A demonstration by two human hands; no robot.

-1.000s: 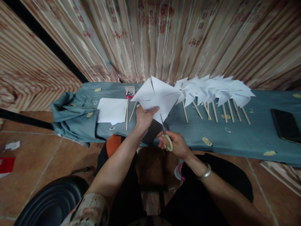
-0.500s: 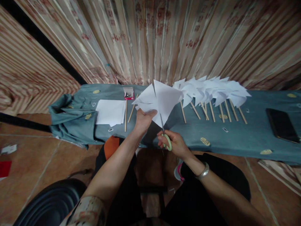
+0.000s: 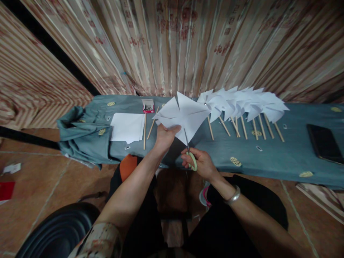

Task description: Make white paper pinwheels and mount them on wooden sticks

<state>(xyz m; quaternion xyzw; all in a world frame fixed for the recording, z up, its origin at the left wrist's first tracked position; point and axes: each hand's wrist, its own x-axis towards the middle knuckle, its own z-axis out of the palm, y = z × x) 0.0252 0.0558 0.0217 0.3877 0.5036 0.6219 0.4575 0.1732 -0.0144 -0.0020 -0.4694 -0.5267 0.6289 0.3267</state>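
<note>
My left hand (image 3: 167,135) is closed on the lower left part of a white paper sheet (image 3: 192,114), thumb on top. Slits run inward from the sheet's corners toward its middle. Held in my right hand (image 3: 200,161) is a pair of scissors (image 3: 192,162) with light green handles, fingers through the loops. Its blades point up and lie along the sheet's lower corner. Finished paper pinwheels (image 3: 248,104) on wooden sticks lie in an overlapping row to the right.
A stack of white paper (image 3: 126,127) lies on the teal tablecloth (image 3: 215,154) at left. Near it are two wooden sticks (image 3: 144,132) and a small red box (image 3: 148,106) of metal pins. A dark phone (image 3: 324,143) rests at far right. A pleated curtain (image 3: 172,46) hangs behind.
The paper's right half has tilted flatter toward me, and a slit on its right side now shows. The scissors stay at the lower corner. The view has shifted slightly.
</note>
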